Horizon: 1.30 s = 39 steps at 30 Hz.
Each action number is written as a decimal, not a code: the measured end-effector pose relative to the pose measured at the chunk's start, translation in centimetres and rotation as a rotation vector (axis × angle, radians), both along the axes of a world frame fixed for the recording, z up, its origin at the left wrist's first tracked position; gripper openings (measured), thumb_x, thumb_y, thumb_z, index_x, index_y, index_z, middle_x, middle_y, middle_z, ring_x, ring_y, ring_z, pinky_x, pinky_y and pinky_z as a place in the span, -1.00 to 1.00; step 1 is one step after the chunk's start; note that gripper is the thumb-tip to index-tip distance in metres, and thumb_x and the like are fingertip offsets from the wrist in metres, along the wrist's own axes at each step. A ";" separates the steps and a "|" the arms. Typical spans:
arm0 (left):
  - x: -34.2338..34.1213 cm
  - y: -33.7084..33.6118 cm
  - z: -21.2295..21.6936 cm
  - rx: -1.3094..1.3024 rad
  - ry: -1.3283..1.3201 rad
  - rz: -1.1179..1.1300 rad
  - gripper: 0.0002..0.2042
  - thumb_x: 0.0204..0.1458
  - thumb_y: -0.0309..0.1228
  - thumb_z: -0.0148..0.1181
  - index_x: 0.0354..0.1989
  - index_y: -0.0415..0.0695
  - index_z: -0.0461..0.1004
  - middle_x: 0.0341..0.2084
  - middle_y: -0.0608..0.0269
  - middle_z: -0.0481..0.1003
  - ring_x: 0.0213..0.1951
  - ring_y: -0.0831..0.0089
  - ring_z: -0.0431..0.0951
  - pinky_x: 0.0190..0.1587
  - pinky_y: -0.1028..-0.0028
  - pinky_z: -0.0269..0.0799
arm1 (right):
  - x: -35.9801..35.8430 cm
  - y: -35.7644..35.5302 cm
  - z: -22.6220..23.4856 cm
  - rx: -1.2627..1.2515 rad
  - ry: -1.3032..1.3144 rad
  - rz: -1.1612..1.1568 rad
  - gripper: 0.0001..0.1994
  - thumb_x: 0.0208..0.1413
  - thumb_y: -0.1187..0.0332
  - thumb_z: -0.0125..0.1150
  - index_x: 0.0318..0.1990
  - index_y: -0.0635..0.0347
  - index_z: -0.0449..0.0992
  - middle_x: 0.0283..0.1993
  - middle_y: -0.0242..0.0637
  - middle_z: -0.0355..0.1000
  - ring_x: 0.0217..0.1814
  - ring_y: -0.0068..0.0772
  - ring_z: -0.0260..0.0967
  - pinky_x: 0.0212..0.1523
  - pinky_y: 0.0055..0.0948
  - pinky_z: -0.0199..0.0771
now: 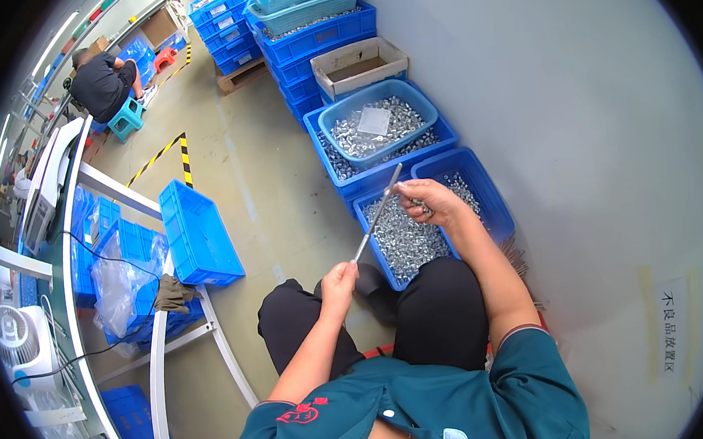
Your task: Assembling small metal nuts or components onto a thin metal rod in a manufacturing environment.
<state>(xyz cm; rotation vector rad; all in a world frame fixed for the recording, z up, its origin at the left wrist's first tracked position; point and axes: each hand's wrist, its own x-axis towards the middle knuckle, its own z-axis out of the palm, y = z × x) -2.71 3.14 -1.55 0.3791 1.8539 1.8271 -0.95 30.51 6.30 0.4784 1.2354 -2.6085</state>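
Left hand (pixel 338 278) grips the lower end of a thin metal rod (pixel 377 215), while the right hand (pixel 429 201) pinches its upper tip, fingers closed around what seems 1 small part. Both hover just above the blue crate (pixel 499 210) of silvery fasteners (pixel 405 240). Threading onto the rod looks underway; next likely calls for a steady rod and fine fingertip aim.

A thin grey metal rod (pixel 378 214) slants between both hands, above a blue plastic crate of small metal parts (pixel 405 240) standing before the knees.
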 end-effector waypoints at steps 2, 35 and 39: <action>-0.1 0.2 0.1 0.047 -0.032 -0.010 -0.71 0.13 -0.24 -0.01 -0.58 -0.13 0.35 -0.79 0.54 0.14 -0.73 0.75 0.06 -0.67 0.65 -0.08 | 0.1 0.1 -0.3 0.022 -0.071 0.001 -0.70 0.14 0.24 0.04 -0.09 0.27 0.36 -0.54 -0.47 0.18 -0.66 -0.77 0.04 -0.75 -0.78 -0.06; 0.3 -1.6 -1.2 -0.120 0.098 0.009 -0.68 0.08 -0.27 0.07 -0.64 -0.20 0.34 -0.77 0.50 0.18 -0.63 0.71 0.12 -0.58 0.60 0.08 | -0.6 0.9 -1.6 -0.262 0.027 -0.214 -0.81 0.12 0.28 0.07 -0.28 0.23 0.39 -0.59 -0.46 0.19 -0.70 -0.72 0.03 -0.78 -0.76 -0.09; 0.5 -1.6 -0.5 -0.174 0.183 0.035 -0.69 0.06 -0.26 0.08 -0.62 -0.22 0.34 -0.78 0.42 0.19 -0.65 0.68 0.14 -0.59 0.56 0.10 | -0.8 1.7 -1.1 -0.203 -0.009 -0.135 -0.83 0.09 0.31 0.10 -0.31 0.24 0.39 -0.60 -0.47 0.19 -0.71 -0.74 0.02 -0.78 -0.75 -0.10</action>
